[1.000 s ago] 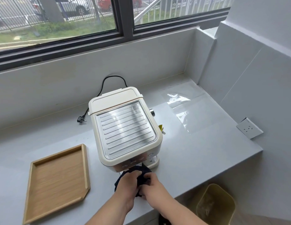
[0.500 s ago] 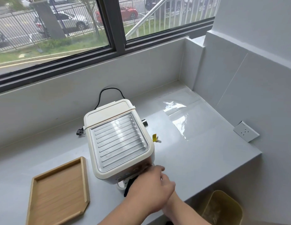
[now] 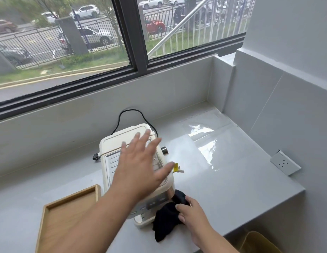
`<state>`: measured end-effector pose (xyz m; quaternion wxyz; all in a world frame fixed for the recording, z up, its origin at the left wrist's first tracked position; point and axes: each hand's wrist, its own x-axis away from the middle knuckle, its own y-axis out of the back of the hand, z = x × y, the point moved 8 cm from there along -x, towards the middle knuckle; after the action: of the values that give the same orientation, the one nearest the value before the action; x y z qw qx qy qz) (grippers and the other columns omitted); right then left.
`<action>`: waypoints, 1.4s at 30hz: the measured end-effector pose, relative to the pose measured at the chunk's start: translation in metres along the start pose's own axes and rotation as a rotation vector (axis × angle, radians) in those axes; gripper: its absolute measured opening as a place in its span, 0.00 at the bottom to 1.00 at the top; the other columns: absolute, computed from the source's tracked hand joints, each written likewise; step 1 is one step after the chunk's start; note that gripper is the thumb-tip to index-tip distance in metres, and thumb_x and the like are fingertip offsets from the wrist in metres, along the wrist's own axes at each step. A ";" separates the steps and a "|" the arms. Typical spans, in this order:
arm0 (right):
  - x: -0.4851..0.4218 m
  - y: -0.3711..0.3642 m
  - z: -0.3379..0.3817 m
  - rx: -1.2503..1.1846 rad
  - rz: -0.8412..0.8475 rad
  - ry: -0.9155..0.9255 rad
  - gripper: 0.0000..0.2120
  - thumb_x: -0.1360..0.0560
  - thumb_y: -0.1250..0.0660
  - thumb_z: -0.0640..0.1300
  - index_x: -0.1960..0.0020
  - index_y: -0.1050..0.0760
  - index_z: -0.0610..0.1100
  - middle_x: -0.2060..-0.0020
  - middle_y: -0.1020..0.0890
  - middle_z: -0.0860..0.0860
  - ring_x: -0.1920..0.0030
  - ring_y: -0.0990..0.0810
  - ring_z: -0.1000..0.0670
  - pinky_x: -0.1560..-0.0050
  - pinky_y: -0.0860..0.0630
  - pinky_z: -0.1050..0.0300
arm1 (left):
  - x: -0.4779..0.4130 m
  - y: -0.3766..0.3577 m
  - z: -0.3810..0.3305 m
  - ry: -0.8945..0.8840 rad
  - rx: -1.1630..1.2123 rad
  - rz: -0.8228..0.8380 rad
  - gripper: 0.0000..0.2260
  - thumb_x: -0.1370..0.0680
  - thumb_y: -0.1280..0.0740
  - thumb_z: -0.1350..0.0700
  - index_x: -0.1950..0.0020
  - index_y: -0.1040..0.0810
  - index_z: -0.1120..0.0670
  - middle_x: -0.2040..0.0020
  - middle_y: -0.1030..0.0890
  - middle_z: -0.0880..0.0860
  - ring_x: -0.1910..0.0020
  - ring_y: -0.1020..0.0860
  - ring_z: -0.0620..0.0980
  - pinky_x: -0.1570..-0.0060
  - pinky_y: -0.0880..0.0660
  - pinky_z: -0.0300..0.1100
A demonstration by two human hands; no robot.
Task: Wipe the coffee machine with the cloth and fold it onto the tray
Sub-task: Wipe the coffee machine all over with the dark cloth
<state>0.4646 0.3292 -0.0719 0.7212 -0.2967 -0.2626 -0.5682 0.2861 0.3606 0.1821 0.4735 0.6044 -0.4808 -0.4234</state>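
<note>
A cream coffee machine with a ribbed metal top stands on the grey counter. My left hand hovers over its top with fingers spread and blurred, covering much of the metal plate. A dark cloth hangs bunched at the machine's front right corner, by the drip base. My right hand grips that cloth beside the machine's front. A wooden tray lies empty at the left of the machine, partly hidden by my left forearm.
The machine's black cord loops behind it, its plug lying on the counter. A wall socket sits on the right wall. A yellow-lined bin stands below the counter edge. A window spans the back.
My left hand has let go of the cloth and risen over the machine's top, fingers spread. My right hand keeps the cloth, now at the front right corner. The view has tilted up.
</note>
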 end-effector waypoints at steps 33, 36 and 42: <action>-0.102 -0.014 0.085 0.344 0.013 0.171 0.05 0.25 0.31 0.37 0.53 0.20 0.46 0.58 0.16 0.47 0.59 0.21 0.46 0.55 0.22 0.49 | -0.004 -0.028 0.067 0.181 -0.055 0.030 0.45 0.31 0.58 0.16 0.17 0.52 0.35 0.14 0.55 0.41 0.16 0.60 0.47 0.19 0.63 0.59; -0.105 -0.023 0.088 0.527 0.153 0.218 0.06 0.27 0.30 0.37 0.52 0.24 0.42 0.60 0.18 0.50 0.59 0.23 0.47 0.55 0.27 0.53 | -0.004 -0.028 0.066 0.185 -0.055 0.025 0.45 0.31 0.58 0.16 0.17 0.52 0.34 0.14 0.55 0.41 0.16 0.60 0.46 0.19 0.63 0.59; -0.103 -0.017 0.085 0.636 0.327 0.244 0.11 0.25 0.29 0.39 0.43 0.20 0.47 0.47 0.14 0.43 0.45 0.16 0.40 0.39 0.21 0.45 | -0.004 -0.028 0.067 0.186 -0.050 0.016 0.44 0.31 0.58 0.16 0.18 0.52 0.34 0.14 0.55 0.40 0.16 0.61 0.46 0.19 0.62 0.60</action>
<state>0.4219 0.4560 -0.0854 0.8844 -0.0258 -0.2873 -0.3669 0.2259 0.3563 0.1416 0.5347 0.6252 -0.4288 -0.3733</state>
